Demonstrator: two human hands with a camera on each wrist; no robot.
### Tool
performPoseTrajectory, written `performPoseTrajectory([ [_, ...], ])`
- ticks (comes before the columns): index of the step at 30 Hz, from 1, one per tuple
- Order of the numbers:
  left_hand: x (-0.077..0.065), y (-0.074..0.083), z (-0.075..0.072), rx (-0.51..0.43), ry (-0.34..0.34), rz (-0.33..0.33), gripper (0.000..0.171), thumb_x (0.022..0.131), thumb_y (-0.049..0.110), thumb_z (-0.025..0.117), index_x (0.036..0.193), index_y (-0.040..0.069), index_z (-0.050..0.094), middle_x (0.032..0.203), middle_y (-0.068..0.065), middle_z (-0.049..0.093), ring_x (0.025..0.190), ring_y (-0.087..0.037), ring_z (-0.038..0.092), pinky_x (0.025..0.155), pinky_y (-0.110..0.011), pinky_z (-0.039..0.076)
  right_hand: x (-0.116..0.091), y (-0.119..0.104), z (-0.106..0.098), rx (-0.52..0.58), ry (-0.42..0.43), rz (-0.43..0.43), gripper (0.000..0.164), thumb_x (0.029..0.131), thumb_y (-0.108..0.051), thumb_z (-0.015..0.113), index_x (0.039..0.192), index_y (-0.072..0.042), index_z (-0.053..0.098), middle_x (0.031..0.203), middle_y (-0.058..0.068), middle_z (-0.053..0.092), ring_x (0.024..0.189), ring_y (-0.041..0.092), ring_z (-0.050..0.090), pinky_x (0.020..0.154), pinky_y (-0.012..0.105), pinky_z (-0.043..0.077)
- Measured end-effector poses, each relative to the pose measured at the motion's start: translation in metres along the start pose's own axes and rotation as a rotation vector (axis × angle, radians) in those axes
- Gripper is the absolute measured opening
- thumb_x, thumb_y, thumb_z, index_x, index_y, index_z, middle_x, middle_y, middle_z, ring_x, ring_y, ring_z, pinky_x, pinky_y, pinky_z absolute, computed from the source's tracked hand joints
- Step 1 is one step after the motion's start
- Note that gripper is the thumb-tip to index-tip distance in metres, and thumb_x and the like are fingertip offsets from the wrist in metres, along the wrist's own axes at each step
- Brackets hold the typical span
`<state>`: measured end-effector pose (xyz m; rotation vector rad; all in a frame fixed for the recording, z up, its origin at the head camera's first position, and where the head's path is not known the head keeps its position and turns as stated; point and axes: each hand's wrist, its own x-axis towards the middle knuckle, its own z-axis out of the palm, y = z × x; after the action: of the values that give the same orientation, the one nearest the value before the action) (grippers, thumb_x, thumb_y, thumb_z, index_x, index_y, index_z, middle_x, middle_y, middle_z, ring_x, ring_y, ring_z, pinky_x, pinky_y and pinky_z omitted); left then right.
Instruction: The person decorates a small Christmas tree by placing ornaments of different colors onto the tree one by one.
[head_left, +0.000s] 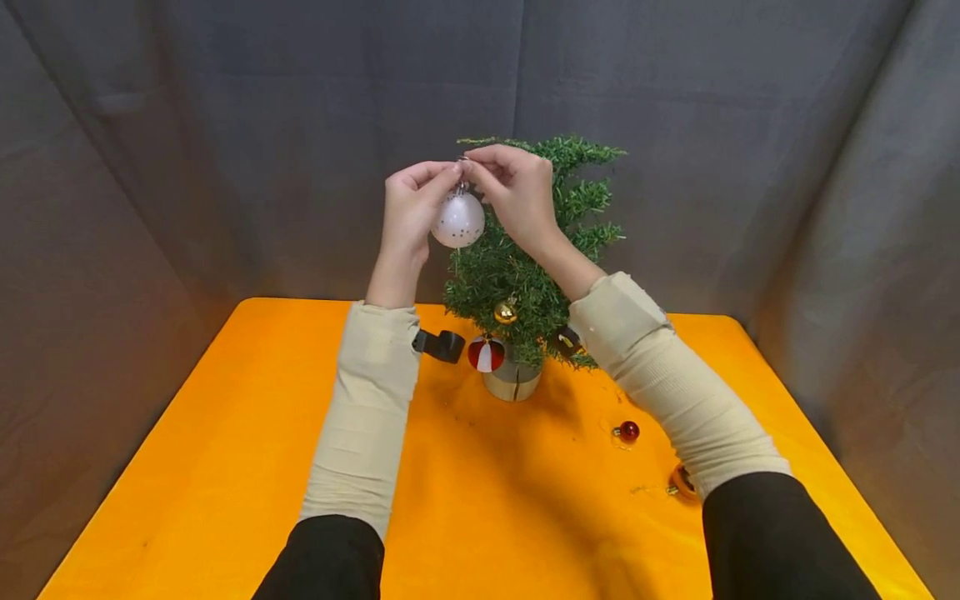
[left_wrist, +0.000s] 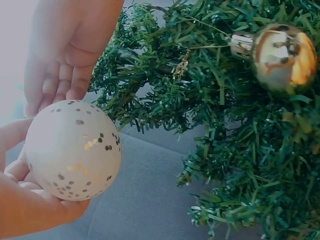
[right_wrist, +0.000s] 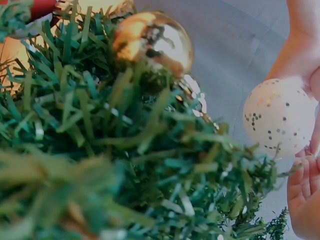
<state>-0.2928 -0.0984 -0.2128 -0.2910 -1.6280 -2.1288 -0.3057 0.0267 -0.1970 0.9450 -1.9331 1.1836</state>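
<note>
A white bauble (head_left: 458,221) with shiny dots hangs in front of the upper left of a small artificial Christmas tree (head_left: 510,275). My left hand (head_left: 408,204) and right hand (head_left: 521,190) meet at its top, fingertips pinching the cap and hanger. The fingers cover most of that hanger. In the left wrist view, the white bauble (left_wrist: 74,150) lies between the left hand (left_wrist: 35,210) and the right hand (left_wrist: 75,35). The right wrist view shows the white bauble (right_wrist: 280,119) beyond green branches (right_wrist: 125,145).
A gold bauble (head_left: 506,312) and a red-and-white bauble (head_left: 486,354) hang low on the tree, above its metallic pot (head_left: 512,383). On the orange tabletop (head_left: 225,467), a small red bauble (head_left: 628,432) and a partly hidden orange bauble (head_left: 682,482) lie at right. Grey curtains (head_left: 300,125) surround the table.
</note>
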Motion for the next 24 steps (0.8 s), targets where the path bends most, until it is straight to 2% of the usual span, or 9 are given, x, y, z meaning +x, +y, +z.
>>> performPoseTrajectory([
  [8,0.006,0.008,0.005,-0.05,0.027,0.037,0.011,0.082,0.001,0.061,0.083,-0.01,0.065,0.072,-0.005,0.062,0.074,-0.016,0.057,0.071,-0.025,0.044,0.01,-0.001,-0.001,-0.077,0.032,-0.065,0.015,0.085,-0.006,0.061,0.091,0.005,0.069,0.083,0.014,0.067,0.067,0.018,0.062,0.059,0.019,0.047],
  [12,0.009,0.009,0.006,-0.055,0.04,0.057,0.009,0.082,-0.001,0.061,0.08,-0.009,0.065,0.07,-0.004,0.063,0.072,-0.015,0.059,0.07,-0.024,0.045,0.013,-0.001,-0.001,-0.125,0.033,-0.058,0.015,0.085,-0.005,0.06,0.092,0.004,0.069,0.084,0.014,0.067,0.069,0.019,0.062,0.064,0.021,0.047],
  [19,0.015,0.009,0.007,0.007,0.075,0.09,0.01,0.081,-0.001,0.061,0.08,-0.01,0.064,0.066,-0.001,0.06,0.063,-0.01,0.055,0.063,-0.022,0.044,0.021,-0.004,0.0,-0.198,-0.009,0.034,0.017,0.087,-0.006,0.057,0.096,0.002,0.069,0.087,0.013,0.067,0.072,0.018,0.061,0.065,0.021,0.046],
  [24,0.018,0.009,0.006,0.006,0.115,0.1,0.009,0.081,-0.001,0.061,0.078,-0.009,0.065,0.062,0.0,0.058,0.06,-0.009,0.054,0.061,-0.022,0.044,0.023,-0.009,0.001,-0.231,-0.058,0.086,0.019,0.089,-0.007,0.055,0.1,0.002,0.067,0.09,0.013,0.066,0.072,0.017,0.062,0.065,0.022,0.048],
])
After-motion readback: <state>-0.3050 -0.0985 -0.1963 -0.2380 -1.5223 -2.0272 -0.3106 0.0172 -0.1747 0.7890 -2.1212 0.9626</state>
